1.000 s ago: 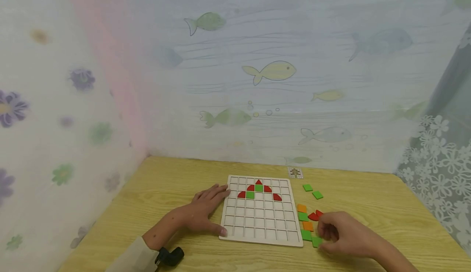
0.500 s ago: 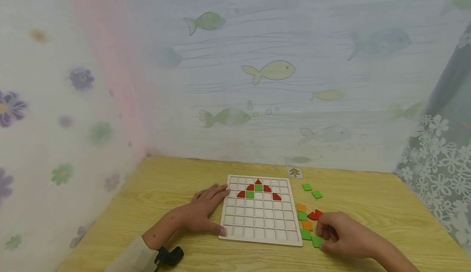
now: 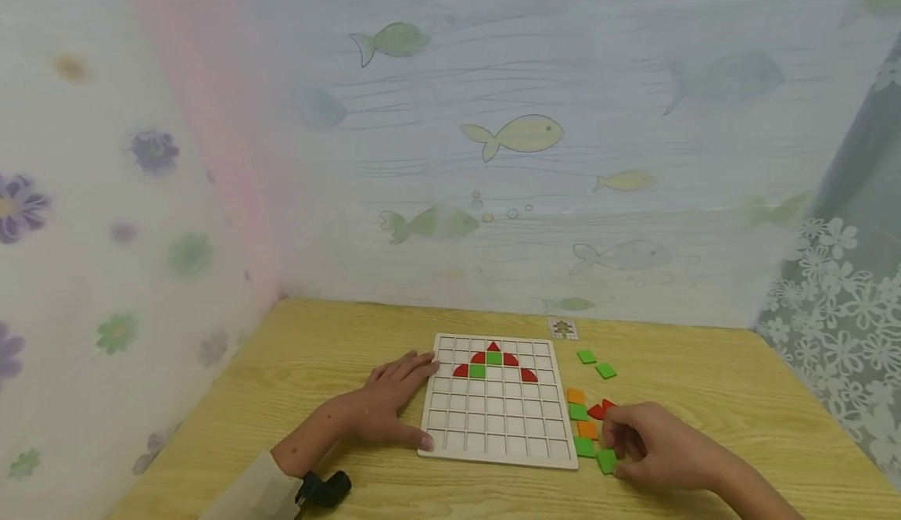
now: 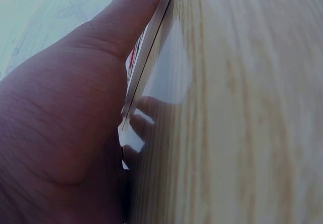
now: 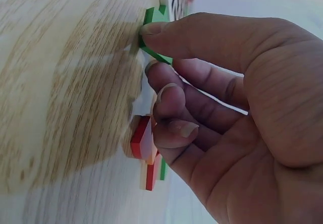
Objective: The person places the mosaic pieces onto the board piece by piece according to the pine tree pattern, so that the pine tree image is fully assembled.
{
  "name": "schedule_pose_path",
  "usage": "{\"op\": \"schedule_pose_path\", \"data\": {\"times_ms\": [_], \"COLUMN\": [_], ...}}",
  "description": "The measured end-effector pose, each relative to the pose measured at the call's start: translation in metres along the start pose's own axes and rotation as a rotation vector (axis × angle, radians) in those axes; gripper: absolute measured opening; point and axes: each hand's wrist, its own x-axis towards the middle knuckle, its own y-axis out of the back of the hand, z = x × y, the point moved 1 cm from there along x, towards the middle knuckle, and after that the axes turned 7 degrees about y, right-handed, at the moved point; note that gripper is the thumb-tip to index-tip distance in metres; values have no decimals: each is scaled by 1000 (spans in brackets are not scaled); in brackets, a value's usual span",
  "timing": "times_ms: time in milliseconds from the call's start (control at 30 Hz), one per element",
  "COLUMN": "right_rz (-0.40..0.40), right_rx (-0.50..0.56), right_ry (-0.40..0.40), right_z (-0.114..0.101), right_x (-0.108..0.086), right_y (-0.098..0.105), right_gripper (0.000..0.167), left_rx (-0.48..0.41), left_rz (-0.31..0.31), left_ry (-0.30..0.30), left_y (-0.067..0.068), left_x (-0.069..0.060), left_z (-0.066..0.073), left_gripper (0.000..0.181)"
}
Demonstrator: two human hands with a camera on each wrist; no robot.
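Observation:
A pale wooden grid board [image 3: 486, 408] lies on the table, with red and green pieces [image 3: 494, 358] in its upper cells. My left hand [image 3: 383, 407] rests at the board's left side with fingers spread, the thumb on its near left corner. At the board's right, my right hand [image 3: 658, 446] pinches a green square tile [image 3: 607, 461] between thumb and forefinger, low over the table. In the right wrist view the thumb [image 5: 166, 37] presses that tile [image 5: 157, 17], while the other fingers curl beneath. Red pieces [image 3: 601, 409] lie just beyond the right hand, partly hidden.
Orange [image 3: 587, 430] and green tiles [image 3: 578, 412] line the board's right edge. Two green tiles [image 3: 596, 364] lie farther back. A small pattern card [image 3: 563, 328] sits behind the board. Patterned curtains [image 3: 450, 152] stand at the table's back and left.
The green tile at my right fingertips has turned slightly and shifted a little away from the neighbouring green tile. My left hand keeps its place on the board.

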Motion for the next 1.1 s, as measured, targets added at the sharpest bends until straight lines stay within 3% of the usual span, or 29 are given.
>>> {"op": "schedule_pose_path", "data": {"times_ms": [233,600,833,1000,1100], "right_rz": [21,32,66,131,182], "right_rx": [-15,53,37,6,9], "right_ry": [37,70,103,84,31], "right_z": [0,-3,-6,-7,-8], "right_x": [0,6,13,27,37], "right_y": [-1,-5,-5,-6,-6], "right_gripper": [32,24,19,16,12], "left_rx": [1,3,3,-1,0], "left_rz": [0,9,5,-4,-4], "left_ry": [-3,2,-4,0,3], "left_y": [0,-1,-1,0,0], "left_x": [1,1,2,1,1], "left_z": [0,-2,-1,0,0], "left_gripper": [115,116,115,115,116]}}
